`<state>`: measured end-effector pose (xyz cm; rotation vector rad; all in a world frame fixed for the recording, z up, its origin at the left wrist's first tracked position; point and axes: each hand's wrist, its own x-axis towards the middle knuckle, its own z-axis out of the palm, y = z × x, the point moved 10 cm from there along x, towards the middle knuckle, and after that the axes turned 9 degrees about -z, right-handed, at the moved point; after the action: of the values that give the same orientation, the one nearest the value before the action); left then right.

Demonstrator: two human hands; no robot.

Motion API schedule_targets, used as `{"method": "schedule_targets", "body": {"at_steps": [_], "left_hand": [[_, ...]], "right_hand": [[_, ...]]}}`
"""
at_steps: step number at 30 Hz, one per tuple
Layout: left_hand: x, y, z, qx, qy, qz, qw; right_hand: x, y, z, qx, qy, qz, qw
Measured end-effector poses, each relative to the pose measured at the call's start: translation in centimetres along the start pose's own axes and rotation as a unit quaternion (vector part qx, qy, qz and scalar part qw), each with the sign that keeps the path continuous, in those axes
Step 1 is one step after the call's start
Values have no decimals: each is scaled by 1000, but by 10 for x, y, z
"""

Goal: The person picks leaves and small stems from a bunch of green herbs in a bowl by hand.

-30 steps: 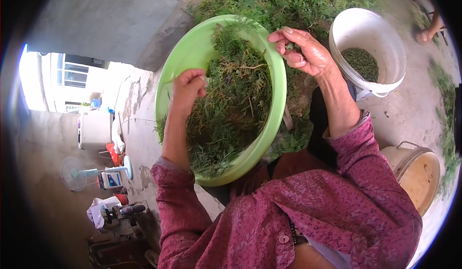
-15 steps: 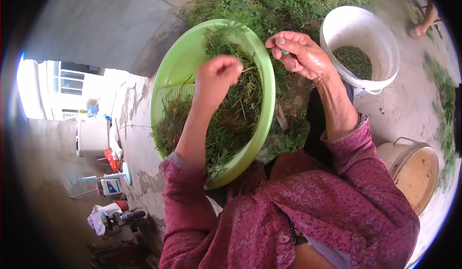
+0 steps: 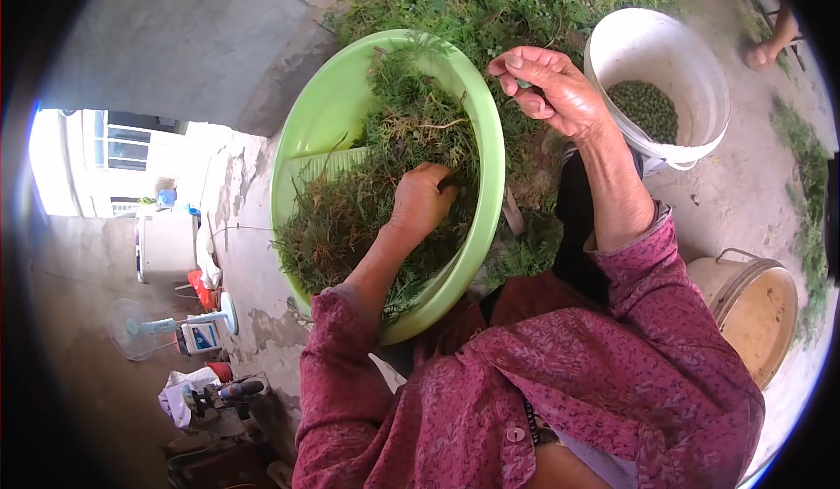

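A light green plastic tub (image 3: 484, 227) holds a heap of feathery green sprigs (image 3: 350, 218), with some brown stems among them. My left hand (image 3: 423, 199) is down in the tub on the sprigs, its thumb and fingers curled together. What lies between those fingertips is too dark to make out. Past the tub's right rim, my right hand (image 3: 560, 91) is raised with bent fingers, closed around a bit of something small and green, like the small green cones (image 3: 645, 108) in the white bucket (image 3: 656, 43) beside it.
More leafy green branches (image 3: 516, 3) lie piled on the ground behind the tub. A second, beige bucket (image 3: 757, 318) lies at right. Another person's foot (image 3: 763, 53) shows at upper right. A fan (image 3: 140, 327) and a white cabinet (image 3: 166, 244) are at left.
My left hand has dropped from above the tub down into the sprigs. My right hand has shifted up slightly, still closed on the small green piece.
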<state>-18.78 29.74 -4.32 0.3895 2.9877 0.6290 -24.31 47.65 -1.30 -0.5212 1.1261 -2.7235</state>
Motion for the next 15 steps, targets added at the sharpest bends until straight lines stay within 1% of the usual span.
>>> {"method": "schedule_targets", "body": {"at_steps": [2, 4, 5, 6, 7, 8, 10, 11, 13, 14, 15], "left_hand": [[-1, -6, 1, -26, 4, -1, 1000], [-3, -16, -1, -57, -34, -54, 996], [-4, -16, -8, -58, -32, -56, 996], [-7, -32, -6, -151, -77, -139, 976], [-13, -46, -1, -241, -121, -219, 938], [-16, -47, -9, -240, -120, -219, 938], [-24, -46, -15, -328, -138, -224, 907], [-27, -42, -16, -328, -138, -225, 907], [-27, -10, -26, -207, -90, -84, 971], [-27, -9, -22, -207, -89, -85, 971], [-24, 7, -23, -144, -58, -5, 988]], "right_hand": [[0, 2, -2, -4, 5, -1, 1000], [1, 3, -1, 12, 0, -1, 1000], [1, 3, 0, 11, -3, 0, 1000], [1, 1, 0, 7, 0, -1, 1000], [1, 1, 0, 4, 3, -3, 1000], [1, 1, 0, 5, 2, -3, 1000], [2, 2, 0, 7, 1, -4, 1000], [2, 2, 1, 8, 2, -3, 1000], [1, 0, 4, -7, -2, -10, 1000], [1, 2, 5, -6, -4, -9, 1000], [1, 3, 4, -4, -5, -8, 1000]]}}
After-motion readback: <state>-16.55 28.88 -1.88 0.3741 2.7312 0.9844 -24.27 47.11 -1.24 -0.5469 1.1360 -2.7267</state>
